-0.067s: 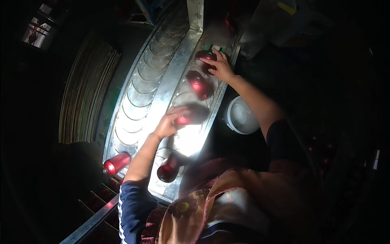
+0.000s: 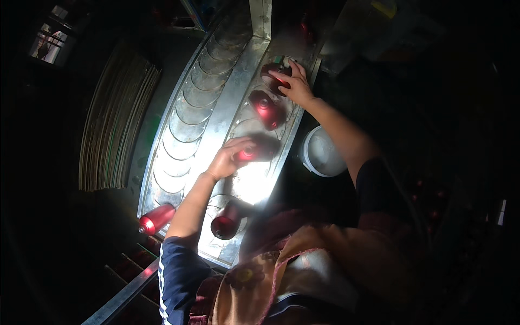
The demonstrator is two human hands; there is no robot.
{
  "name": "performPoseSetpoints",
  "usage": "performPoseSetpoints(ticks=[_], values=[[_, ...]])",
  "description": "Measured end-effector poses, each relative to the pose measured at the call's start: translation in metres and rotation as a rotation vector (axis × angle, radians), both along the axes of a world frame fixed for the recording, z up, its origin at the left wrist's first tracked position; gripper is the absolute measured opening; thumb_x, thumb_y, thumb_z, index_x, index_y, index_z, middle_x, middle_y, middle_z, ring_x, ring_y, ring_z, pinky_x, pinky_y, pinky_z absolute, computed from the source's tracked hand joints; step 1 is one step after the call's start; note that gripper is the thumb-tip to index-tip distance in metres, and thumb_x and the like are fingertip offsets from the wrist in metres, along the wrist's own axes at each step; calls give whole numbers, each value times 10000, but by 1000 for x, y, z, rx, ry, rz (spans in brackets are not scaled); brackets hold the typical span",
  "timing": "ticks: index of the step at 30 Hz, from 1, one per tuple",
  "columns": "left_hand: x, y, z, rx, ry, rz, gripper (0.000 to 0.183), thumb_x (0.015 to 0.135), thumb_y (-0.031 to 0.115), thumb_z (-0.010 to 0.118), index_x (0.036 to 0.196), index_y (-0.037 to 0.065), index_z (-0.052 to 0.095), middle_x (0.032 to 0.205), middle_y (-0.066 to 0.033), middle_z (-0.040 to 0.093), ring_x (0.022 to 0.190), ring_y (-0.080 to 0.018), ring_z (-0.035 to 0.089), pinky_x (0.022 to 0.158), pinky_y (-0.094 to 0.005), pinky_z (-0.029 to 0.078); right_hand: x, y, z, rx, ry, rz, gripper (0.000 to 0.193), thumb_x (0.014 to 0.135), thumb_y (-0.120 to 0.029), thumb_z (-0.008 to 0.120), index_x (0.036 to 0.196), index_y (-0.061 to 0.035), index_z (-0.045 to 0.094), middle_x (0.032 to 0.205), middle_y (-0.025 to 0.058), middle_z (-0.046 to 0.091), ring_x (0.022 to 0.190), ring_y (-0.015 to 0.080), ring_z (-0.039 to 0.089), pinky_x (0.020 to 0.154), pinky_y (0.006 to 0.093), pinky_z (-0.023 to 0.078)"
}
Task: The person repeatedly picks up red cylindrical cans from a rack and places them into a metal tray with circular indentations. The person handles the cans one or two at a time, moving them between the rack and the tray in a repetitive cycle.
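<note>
My right hand [image 2: 298, 89] is at the far part of the right-hand conveyor lane, its fingers curled round a shiny red metal bottle [image 2: 271, 77]. Nearer to me, my left hand [image 2: 225, 161] has its fingers closed on another red bottle [image 2: 248, 154], whose narrow neck points up toward me; glare blurs its outline. Between my hands stands a third red bottle [image 2: 266, 110], touched by neither. A darker red bottle [image 2: 226, 223] leans at the near end of this lane, to the right of my left forearm.
The curved conveyor [image 2: 195, 115] has overlapping crescent plates and a metal divider [image 2: 227, 103]. A red bottle [image 2: 157, 218] lies at its near left corner. A white bucket [image 2: 320, 151] stands right of it, stacked boards [image 2: 116, 119] left. A metal post [image 2: 261, 21] rises at the far end.
My right hand has moved slightly right, its fingers curling further round the far bottle. The bottles in the right-hand lane have shifted slightly. My left hand stays on its bottle.
</note>
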State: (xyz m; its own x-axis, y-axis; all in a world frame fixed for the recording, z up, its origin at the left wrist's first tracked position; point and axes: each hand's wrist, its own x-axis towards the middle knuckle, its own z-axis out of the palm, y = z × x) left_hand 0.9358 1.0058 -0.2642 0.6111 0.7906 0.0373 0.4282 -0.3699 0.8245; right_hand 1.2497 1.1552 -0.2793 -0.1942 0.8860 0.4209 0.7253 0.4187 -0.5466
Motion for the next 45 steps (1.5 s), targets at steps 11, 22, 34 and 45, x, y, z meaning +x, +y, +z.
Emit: performPoseSetpoints(ticks=[11,22,34,45], values=[[33,20,106,-308,-42,240,775,697,118,840,1417,128,551,1442,-124,539,1363,-302,463,1155,-402,359,-27,26,5,-429,132,-243,948,714,-315,824,1507,-124,341,1371,238,478,1321,426,439,1104,477,378],[57,45,115,-345,71,149,384,677,69,842,1045,81,732,1404,-78,594,1371,-294,459,1154,-418,362,45,145,29,-447,-50,-115,956,778,-619,741,1486,-85,383,1528,240,367,1426,399,345,1157,448,325],[149,215,80,-241,-86,42,462,784,-54,696,1232,-22,588,1548,-169,409,1278,-276,521,1075,-367,427,278,-148,140,-401,549,-557,559,905,-108,700,1420,-97,484,1370,106,562,1259,254,553,969,380,519],[489,23,223,-263,-451,-282,336,935,21,614,1269,-7,584,1302,-103,618,1131,-182,588,973,-319,468,388,-740,351,262,-400,-2001,555,811,-77,745,1335,-166,587,1265,122,556,1189,279,568,969,364,490]])
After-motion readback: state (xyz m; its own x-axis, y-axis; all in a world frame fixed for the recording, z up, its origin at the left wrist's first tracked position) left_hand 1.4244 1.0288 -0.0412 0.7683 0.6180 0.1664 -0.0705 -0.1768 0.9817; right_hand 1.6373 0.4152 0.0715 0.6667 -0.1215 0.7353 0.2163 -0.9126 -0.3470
